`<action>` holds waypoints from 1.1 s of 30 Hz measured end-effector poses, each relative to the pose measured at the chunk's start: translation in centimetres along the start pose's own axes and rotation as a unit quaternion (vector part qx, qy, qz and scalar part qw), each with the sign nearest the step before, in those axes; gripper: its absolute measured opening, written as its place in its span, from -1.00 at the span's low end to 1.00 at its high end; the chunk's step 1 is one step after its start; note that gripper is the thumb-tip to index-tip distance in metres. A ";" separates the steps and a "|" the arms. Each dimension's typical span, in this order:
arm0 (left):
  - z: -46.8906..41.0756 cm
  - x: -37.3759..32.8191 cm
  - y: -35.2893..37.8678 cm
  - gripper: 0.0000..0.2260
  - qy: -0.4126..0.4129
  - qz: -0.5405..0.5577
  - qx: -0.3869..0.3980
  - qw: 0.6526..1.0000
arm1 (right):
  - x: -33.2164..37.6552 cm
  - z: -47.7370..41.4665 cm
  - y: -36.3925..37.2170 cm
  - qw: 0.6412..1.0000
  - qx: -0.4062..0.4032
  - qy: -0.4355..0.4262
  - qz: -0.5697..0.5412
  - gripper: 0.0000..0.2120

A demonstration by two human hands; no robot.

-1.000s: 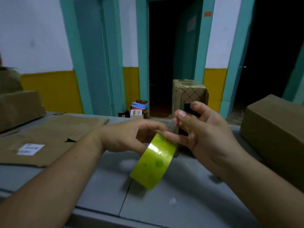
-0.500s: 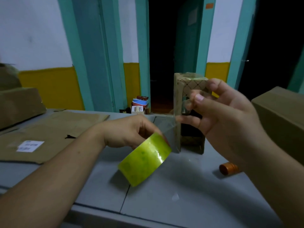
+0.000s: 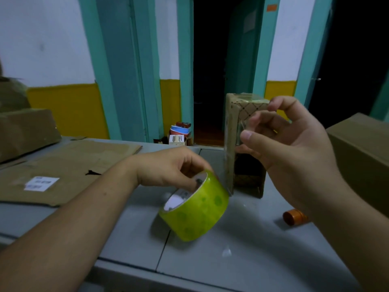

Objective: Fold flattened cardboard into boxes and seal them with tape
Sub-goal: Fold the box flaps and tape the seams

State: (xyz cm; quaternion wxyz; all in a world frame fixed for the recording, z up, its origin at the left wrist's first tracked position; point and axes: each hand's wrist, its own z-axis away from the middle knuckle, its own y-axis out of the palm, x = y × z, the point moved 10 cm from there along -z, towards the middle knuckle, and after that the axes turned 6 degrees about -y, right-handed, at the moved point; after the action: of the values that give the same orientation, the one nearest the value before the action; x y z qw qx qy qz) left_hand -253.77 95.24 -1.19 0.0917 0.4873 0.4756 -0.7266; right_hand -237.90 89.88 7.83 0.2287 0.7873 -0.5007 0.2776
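Raised higher, right hand [image 3: 294,148] pinches tape strip [image 3: 230,157]; roll [image 3: 197,209] hangs on left fingers [image 3: 186,163].

Tape roll [image 3: 194,205] centre on table [image 3: 242,249]; flattened cardboard [image 3: 63,171] left; small box [image 3: 242,144] behind.

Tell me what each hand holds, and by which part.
Left hand grips the tape roll by its rim, fingers inside it. Right hand pinches the free end of the clear tape strip.

We see a gray table [image 3: 231,239] with a small orange thing [image 3: 292,217] lying on it. Behind it the wall [image 3: 42,39] is white on top and yellow below. A teal frame [image 3: 185,60] goes around a dark doorway [image 3: 208,70], with little tubs [image 3: 180,131] beside it.
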 end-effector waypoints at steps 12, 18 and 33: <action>0.0 0.0 0.0 -0.76 0.007 -0.035 -0.009 0.999 | 0.7 -0.1 -0.8 0.996 -0.016 -0.052 0.067 -0.68; 0.0 0.1 0.0 -0.74 0.009 -0.030 0.000 1.000 | 1.2 0.0 -1.0 0.993 -0.013 -0.082 0.088 -0.67; -0.1 -0.1 0.3 -0.72 0.021 -0.020 0.009 1.000 | -1.4 0.7 1.5 0.941 0.135 -0.041 0.306 -0.69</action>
State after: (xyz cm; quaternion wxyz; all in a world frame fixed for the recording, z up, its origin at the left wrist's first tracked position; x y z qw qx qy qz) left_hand -253.45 95.14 -1.30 0.0627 0.4934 0.4805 -0.7223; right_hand -239.66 89.74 6.45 0.0036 0.6301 -0.6843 0.3670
